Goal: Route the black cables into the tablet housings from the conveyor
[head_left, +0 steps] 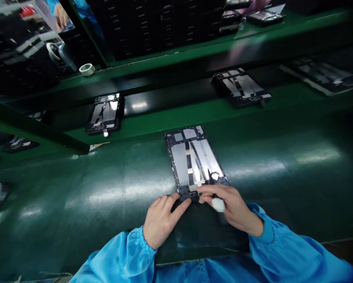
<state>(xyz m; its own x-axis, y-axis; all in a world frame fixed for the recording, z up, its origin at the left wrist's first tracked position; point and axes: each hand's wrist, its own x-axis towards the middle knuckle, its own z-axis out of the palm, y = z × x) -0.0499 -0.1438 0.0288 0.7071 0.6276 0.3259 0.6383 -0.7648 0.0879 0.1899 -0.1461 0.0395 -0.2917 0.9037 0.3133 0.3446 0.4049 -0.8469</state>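
Observation:
An opened tablet chassis [194, 157] lies face down on the green bench in front of me, its silver shields and flex cables showing. My left hand [161, 218] rests at the chassis's near left corner, fingers bent and pressing on the edge. My right hand [228, 204] is closed round a small tool with a white end [218, 204], its dark tip touching the lower right part of the chassis near a small bracket [214, 175]. Blue sleeves cover both arms.
Two more opened tablets [104, 113] [243, 87] ride on the dark conveyor strip behind. A roll of tape [87, 69] sits on the upper ledge at the left, beside stacked black trays [164, 23]. Another person's hand [61, 15] shows far top left.

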